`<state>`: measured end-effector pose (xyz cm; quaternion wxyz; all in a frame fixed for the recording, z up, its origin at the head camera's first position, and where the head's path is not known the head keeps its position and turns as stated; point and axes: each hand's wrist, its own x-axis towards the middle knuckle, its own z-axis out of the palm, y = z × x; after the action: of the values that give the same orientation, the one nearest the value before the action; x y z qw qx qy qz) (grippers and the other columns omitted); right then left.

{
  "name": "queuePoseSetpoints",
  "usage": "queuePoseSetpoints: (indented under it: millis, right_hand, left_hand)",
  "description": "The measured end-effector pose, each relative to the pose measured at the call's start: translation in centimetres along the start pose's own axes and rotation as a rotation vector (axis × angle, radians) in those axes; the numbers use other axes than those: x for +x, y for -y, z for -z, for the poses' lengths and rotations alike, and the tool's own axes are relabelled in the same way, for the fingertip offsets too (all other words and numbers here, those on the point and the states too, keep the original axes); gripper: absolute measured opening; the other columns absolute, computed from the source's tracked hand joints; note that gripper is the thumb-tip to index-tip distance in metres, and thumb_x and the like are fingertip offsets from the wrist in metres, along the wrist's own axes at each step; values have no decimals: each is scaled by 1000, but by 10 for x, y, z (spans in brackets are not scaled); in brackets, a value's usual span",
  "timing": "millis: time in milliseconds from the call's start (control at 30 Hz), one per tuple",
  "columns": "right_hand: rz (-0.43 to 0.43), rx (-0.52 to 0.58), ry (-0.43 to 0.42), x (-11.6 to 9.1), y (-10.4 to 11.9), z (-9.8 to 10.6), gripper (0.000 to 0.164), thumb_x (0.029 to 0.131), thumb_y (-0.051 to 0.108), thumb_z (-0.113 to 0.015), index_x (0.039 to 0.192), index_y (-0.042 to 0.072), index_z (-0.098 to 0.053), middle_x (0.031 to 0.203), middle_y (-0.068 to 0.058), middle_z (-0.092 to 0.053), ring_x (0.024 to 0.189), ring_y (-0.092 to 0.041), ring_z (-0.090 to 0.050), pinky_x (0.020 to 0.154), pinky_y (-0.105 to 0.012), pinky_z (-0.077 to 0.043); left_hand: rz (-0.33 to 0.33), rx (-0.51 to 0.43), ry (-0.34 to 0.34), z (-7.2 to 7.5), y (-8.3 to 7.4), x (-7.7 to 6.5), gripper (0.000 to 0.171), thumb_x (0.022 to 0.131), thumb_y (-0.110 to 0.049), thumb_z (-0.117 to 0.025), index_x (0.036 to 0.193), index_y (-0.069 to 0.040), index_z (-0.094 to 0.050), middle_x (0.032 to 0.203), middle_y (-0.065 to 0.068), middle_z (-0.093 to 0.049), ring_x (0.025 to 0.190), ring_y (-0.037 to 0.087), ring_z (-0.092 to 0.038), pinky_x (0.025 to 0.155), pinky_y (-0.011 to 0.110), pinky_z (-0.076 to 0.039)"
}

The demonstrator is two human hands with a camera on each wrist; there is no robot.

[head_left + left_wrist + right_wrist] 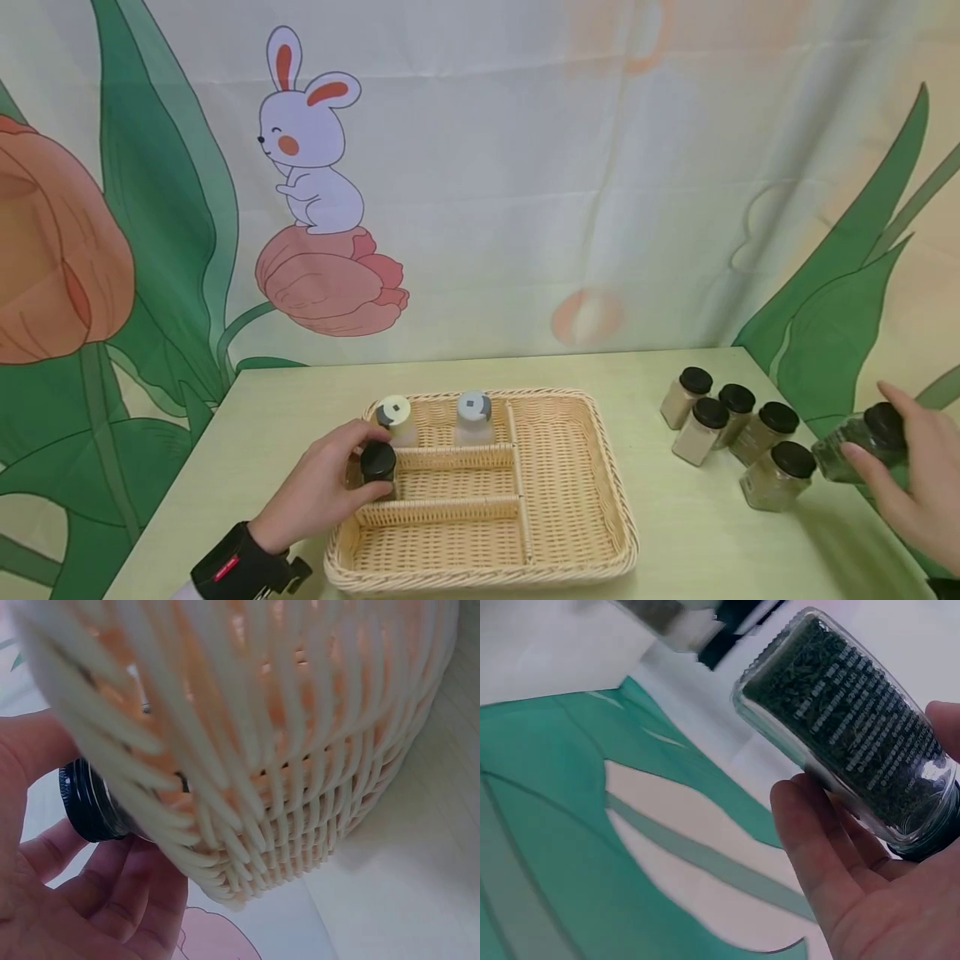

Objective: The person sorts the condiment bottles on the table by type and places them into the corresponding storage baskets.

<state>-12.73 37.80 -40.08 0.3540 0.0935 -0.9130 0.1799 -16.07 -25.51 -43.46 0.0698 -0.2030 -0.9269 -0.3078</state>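
Five black-lidded jars on bench near right hand, which grips tilted jar of green herbs. Left hand grips another black-lidded jar in wicker basket, left end of middle compartment; two pale-topped containers behind.

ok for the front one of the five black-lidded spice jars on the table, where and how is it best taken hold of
Probably by the sides of its black lid, coming from above and the near side. The front spice jar stands upright with that round lid uppermost, and the next jar sits close on its far side.
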Motion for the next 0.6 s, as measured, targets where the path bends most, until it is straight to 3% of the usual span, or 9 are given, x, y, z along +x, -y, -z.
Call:
queuePoseSetpoints:
  millis: [267, 433, 600]
  right_hand:
    - [23, -15, 96, 17, 14, 1, 75, 103, 21, -64, 161, -4, -23, 126, -47, -43, 110, -60, -41, 86, -69, -32]
    - [-2, -63, 212, 24, 29, -2, 85, 100, 23, -70, 163, 1, -18, 130, -46, -43, 104, -59, -47, 70, -72, -41]
    - [12, -22, 263, 31, 44, -9, 89, 97, 22, -73, 165, 5, -18, 134, -41, -44, 105, -54, -50, 69, -66, -43]
  left_hand:
    - [-9, 10, -17, 1, -5, 2, 55, 75, -18, -95, 121, -20, -64, 116, -5, -66, 98, 13, -63, 80, 25, -59]
    - [-42, 51, -52, 1, -11, 4, 54, 75, -22, -95, 120, -22, -66, 116, -7, -67, 107, 11, -65, 90, 33, -61]
    - [-110, 65, -92, 2, -18, 5, 51, 76, -24, -94, 118, -24, -66, 114, -11, -67, 115, 11, -65, 105, 43, -55]
